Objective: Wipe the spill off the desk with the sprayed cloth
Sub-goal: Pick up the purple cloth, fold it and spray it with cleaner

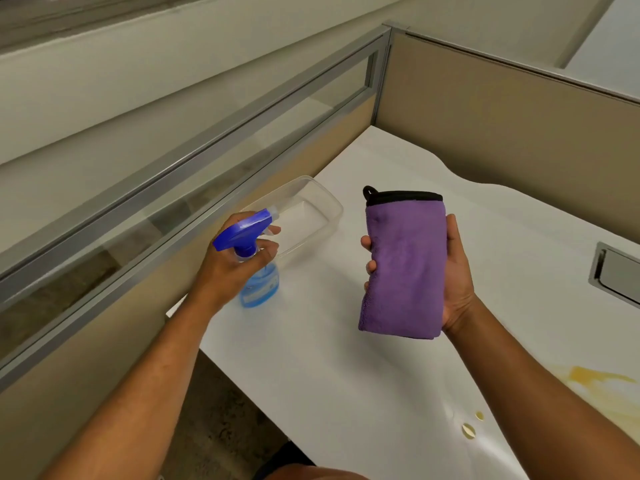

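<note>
My right hand (456,275) holds a folded purple cloth (405,268) with a black hem and loop, upright above the white desk (329,358). My left hand (228,268) grips a spray bottle (258,271) of blue liquid with a blue trigger head, its nozzle pointing right toward the cloth, about a hand's width away. A yellow spill (602,386) spreads on the desk at the lower right, with two small yellow drops (469,429) nearer the front edge.
A clear plastic container (318,202) sits on the desk behind the bottle, against the partition. A grey cable grommet (616,271) is set into the desk at the right. Beige partition walls (502,126) enclose the desk at back and left.
</note>
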A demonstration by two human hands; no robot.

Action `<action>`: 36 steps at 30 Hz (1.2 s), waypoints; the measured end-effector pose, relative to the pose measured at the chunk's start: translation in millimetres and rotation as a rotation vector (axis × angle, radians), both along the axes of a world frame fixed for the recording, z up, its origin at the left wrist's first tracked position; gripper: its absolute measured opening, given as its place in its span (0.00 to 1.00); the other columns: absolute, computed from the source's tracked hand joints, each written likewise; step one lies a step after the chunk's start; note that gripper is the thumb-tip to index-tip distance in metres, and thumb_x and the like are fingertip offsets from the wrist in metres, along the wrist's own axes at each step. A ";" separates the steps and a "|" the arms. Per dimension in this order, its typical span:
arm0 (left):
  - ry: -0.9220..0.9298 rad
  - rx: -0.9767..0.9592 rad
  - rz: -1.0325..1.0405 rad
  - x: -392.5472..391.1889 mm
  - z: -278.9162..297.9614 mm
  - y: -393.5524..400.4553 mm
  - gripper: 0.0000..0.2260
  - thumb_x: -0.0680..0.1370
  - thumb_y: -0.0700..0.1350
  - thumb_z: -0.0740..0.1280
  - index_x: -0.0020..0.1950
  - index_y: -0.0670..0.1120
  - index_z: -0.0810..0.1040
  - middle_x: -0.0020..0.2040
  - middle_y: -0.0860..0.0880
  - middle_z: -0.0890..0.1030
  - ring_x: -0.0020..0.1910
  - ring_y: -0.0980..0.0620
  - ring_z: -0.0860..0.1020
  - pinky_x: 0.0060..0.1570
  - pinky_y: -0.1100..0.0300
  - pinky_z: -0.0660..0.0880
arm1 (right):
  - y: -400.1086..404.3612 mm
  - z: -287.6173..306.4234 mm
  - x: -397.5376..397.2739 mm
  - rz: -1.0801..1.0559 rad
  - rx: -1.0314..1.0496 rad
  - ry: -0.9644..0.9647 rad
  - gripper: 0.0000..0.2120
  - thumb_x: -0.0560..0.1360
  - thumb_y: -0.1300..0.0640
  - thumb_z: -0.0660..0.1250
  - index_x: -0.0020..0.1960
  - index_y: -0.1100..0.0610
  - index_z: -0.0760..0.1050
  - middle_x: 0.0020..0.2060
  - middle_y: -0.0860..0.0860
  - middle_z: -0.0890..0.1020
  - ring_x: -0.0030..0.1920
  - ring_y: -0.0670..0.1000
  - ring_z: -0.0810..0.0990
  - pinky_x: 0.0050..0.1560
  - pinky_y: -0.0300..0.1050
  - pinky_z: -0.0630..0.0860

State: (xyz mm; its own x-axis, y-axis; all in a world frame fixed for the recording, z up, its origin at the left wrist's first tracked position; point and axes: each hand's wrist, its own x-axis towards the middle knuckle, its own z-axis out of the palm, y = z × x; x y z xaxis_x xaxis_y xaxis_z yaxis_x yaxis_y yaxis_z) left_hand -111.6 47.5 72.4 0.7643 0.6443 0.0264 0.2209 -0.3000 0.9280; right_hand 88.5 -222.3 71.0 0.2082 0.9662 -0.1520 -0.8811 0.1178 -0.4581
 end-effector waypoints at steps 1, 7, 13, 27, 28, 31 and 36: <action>0.039 -0.030 -0.075 -1.7 3.9 2.0 0.18 0.80 0.39 0.74 0.69 0.40 0.80 0.56 0.59 0.89 0.57 0.61 0.86 0.48 0.74 0.80 | 0.0 0.2 0.1 0.001 0.005 -0.004 0.46 0.78 0.23 0.57 0.83 0.54 0.64 0.71 0.60 0.78 0.58 0.62 0.82 0.66 0.62 0.72; 0.057 -0.169 -0.249 7.1 24.7 -19.7 0.15 0.78 0.45 0.74 0.64 0.44 0.82 0.45 0.42 0.86 0.50 0.48 0.86 0.58 0.58 0.84 | -3.9 0.5 0.9 -0.001 0.030 -0.016 0.47 0.78 0.22 0.55 0.84 0.54 0.63 0.72 0.60 0.76 0.58 0.63 0.81 0.67 0.63 0.69; 0.021 -0.266 -0.495 29.1 58.1 -68.7 0.15 0.76 0.49 0.78 0.60 0.62 0.83 0.50 0.46 0.88 0.50 0.46 0.89 0.49 0.60 0.85 | -22.3 0.0 1.2 -0.015 0.079 -0.013 0.46 0.78 0.24 0.59 0.83 0.55 0.64 0.71 0.61 0.77 0.59 0.63 0.81 0.68 0.63 0.69; 0.350 0.190 -0.317 81.7 95.0 -187.8 0.13 0.79 0.57 0.72 0.41 0.49 0.81 0.32 0.54 0.86 0.28 0.55 0.85 0.37 0.59 0.77 | -67.9 -11.6 1.1 -0.369 -0.060 -0.058 0.37 0.76 0.28 0.68 0.73 0.53 0.79 0.64 0.54 0.85 0.63 0.56 0.81 0.69 0.57 0.73; 0.360 0.217 -0.309 84.2 96.2 -192.5 0.13 0.79 0.56 0.71 0.41 0.49 0.81 0.31 0.53 0.86 0.28 0.54 0.85 0.37 0.58 0.79 | -68.6 -12.0 0.4 -0.377 -0.066 -0.054 0.38 0.75 0.27 0.68 0.73 0.53 0.79 0.64 0.54 0.85 0.63 0.56 0.80 0.70 0.57 0.73; 0.402 0.322 -0.317 90.3 100.0 -202.2 0.13 0.79 0.54 0.70 0.41 0.47 0.80 0.32 0.48 0.86 0.32 0.48 0.86 0.41 0.53 0.82 | -71.0 -13.0 -1.2 -0.398 -0.078 -0.058 0.38 0.74 0.27 0.68 0.73 0.53 0.80 0.65 0.54 0.85 0.64 0.56 0.80 0.70 0.57 0.74; 0.442 0.390 -0.314 95.8 109.9 -207.5 0.11 0.79 0.50 0.70 0.41 0.46 0.76 0.38 0.42 0.85 0.38 0.43 0.86 0.36 0.57 0.76 | -75.8 -13.0 -1.3 -0.437 -0.097 -0.061 0.38 0.72 0.27 0.69 0.71 0.53 0.81 0.63 0.54 0.86 0.61 0.56 0.83 0.66 0.56 0.78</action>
State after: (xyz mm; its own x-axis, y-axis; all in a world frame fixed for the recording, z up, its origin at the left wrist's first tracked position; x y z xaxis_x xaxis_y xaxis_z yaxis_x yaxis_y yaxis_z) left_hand -15.9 -160.0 182.4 0.9062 0.3965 -0.1468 0.4035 -0.7071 0.5807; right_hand 87.2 -298.2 58.1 0.6050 0.7675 -0.2119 -0.7291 0.4270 -0.5348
